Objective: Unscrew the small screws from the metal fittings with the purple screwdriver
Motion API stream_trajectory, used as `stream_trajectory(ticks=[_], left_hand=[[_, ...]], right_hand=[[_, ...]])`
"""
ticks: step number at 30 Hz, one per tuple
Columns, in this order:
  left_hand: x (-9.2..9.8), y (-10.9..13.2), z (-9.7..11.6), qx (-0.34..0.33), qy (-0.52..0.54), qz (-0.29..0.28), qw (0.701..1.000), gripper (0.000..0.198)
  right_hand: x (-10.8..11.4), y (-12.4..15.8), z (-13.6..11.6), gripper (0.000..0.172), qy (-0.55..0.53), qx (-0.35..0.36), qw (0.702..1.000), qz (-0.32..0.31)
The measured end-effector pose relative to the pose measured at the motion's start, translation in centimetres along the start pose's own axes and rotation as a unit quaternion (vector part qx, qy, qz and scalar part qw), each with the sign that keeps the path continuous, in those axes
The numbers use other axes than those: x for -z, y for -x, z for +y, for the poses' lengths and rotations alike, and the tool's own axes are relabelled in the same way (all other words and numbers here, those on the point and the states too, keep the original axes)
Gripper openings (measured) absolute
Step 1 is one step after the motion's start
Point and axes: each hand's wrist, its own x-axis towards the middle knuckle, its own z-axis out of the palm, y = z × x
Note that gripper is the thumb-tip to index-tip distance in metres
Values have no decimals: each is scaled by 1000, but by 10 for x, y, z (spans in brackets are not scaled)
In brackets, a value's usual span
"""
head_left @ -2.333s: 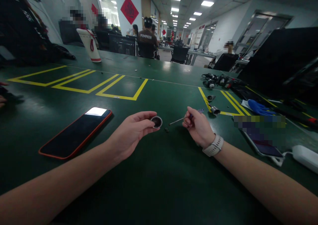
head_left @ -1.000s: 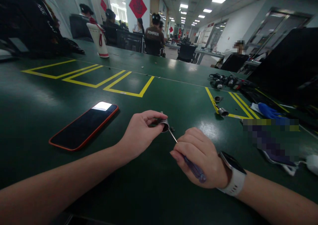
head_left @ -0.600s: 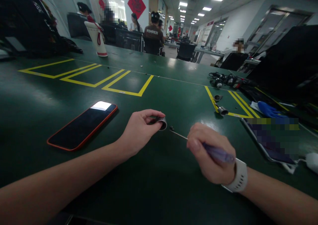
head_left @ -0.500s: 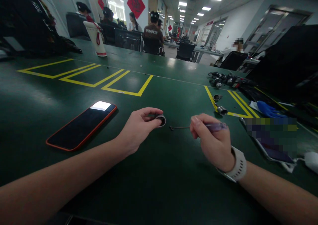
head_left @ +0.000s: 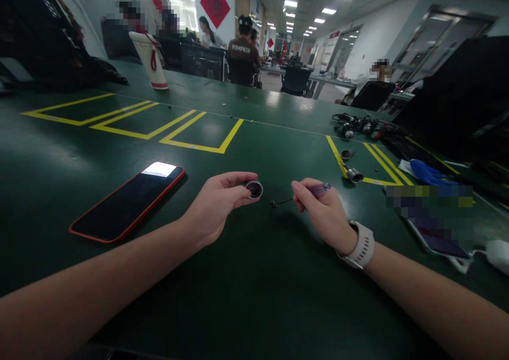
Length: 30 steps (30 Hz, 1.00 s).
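My left hand [head_left: 218, 201] pinches a small round metal ring part [head_left: 254, 189] between thumb and fingers, just above the green table [head_left: 254, 286]. My right hand [head_left: 323, 211] is closed round a thin screwdriver [head_left: 298, 196] with a purple handle, held nearly level. Its tip points left at a tiny black screw [head_left: 273, 204] on the table, a short way right of the ring part. A white watch sits on my right wrist.
A phone in an orange case [head_left: 128, 200] lies to the left. Two metal cylinders [head_left: 352, 174] sit on yellow tape lines at right, with more parts [head_left: 358, 126] behind, a blue glove [head_left: 427, 172] and a white cable. A white cup [head_left: 149, 58] stands far left. People sit at desks beyond.
My right hand swung the screwdriver from pointing into the ring part, lowered its tip to the tiny screw, then drew back up and left. My left hand turned the ring's opening toward me.
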Motion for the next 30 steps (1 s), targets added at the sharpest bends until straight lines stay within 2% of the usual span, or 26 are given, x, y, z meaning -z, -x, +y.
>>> stream_trajectory(ticks=[3, 9, 12, 14, 17, 20, 23, 26, 30], left_hand=[[0, 0, 0, 4, -1, -6, 1000, 29], [-1, 1, 1, 11, 4, 0, 1000, 30], [-1, 1, 2, 10, -2, -7, 1000, 31], [0, 1, 2, 11, -5, -4, 1000, 31], [1, 0, 1, 3, -9, -4, 1000, 31], [5, -2, -3, -9, -19, -22, 1000, 33], [8, -4, -6, -14, -26, -35, 999, 35], [9, -5, -8, -11, -33, -29, 999, 35], [6, -6, -12, -28, -14, -18, 999, 34]], right_hand=[[0, -1, -1, 33, 5, 2, 1000, -13], [7, -2, -8, 35, 25, 10, 996, -80], [6, -2, -6, 36, 17, -9, 997, -72], [3, -2, -3, 35, -30, -29, 998, -47], [-2, -3, -1, 34, -162, -42, 986, -13], [-3, -2, -6, 32, -275, -28, 961, 20], [-3, 1, -10, 30, -308, -2, 951, 27], [-3, 5, -7, 32, -274, 10, 962, -4], [-7, 11, -2, 29, -227, 1, 969, -98]])
